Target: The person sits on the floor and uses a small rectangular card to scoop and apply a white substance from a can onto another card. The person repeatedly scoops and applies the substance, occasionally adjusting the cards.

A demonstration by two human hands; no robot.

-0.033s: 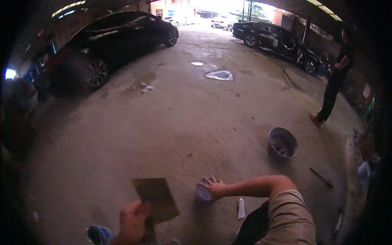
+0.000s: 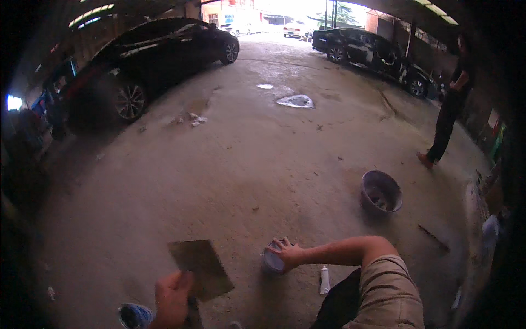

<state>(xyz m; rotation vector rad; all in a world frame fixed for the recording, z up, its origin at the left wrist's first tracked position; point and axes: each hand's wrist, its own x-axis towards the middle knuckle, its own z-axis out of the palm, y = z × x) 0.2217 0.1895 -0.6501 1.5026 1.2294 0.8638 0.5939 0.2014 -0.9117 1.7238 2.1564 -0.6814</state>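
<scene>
Head | left hand (image 2: 173, 297) pinches sheet (image 2: 205, 270) (flat, dark brown) | right hand (image 2: 289, 254), splayed, clasps grey tin (image 2: 273, 264)

Two dark cars (image 2: 164, 52), one left, one right. Right: one standing person (image 2: 446, 118), one basin (image 2: 370, 204), one stick (image 2: 433, 237). Near: two tins (image 2: 272, 264), one square sheet (image 2: 204, 270), one white tube (image 2: 324, 282).

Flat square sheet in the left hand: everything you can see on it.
The flat sheet is thin and roughly square, with fairly straight edges and a dull, dark brownish face; its material can't be told. It looks unbent and sits slightly turned in the picture. The left hand grips it at its lower-left edge, over the floor, left of the round grey tub and apart from it.
</scene>
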